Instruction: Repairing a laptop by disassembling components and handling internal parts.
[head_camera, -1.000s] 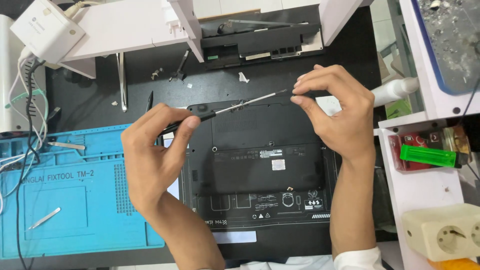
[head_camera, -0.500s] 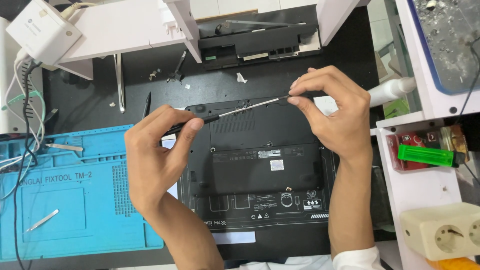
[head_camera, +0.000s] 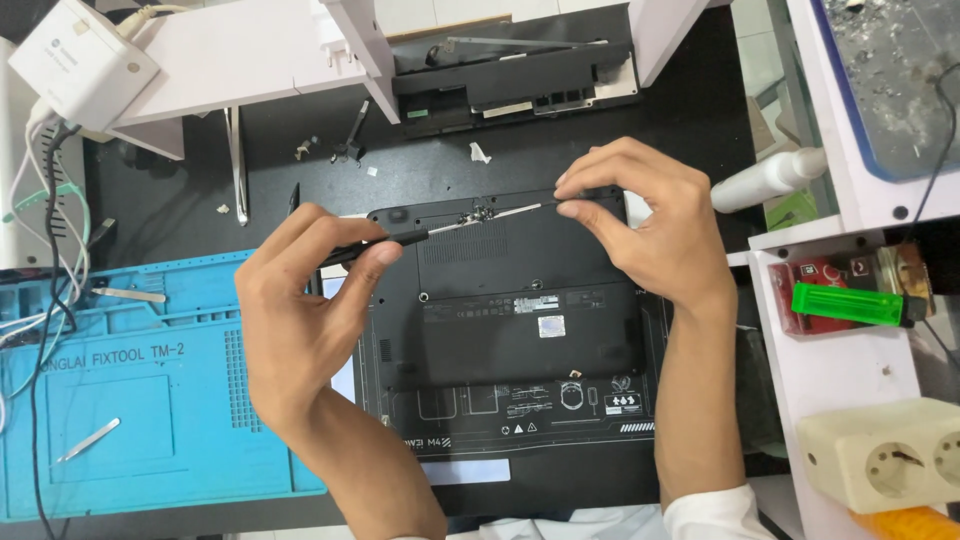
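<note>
Black bench fills the frame, with one laptop (head_camera: 500, 310) lying bottom-up at center. Left hand (head_camera: 300, 320) pinches one dark-handled screwdriver (head_camera: 400, 240), its shaft slanting toward the upper right; right hand (head_camera: 650, 225) nips the shaft's far end between narrow fingertips (head_camera: 570, 208) over the laptop's top edge. One blue mat (head_camera: 130, 400) lies lower left, touching the laptop's left edge. One green lighter (head_camera: 845, 305) sits on one white shelf (head_camera: 850, 370) at right. Open black surface shows above the laptop.

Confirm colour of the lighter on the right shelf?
Bright green lighter, with a dark end; clearest in the head view.
</note>
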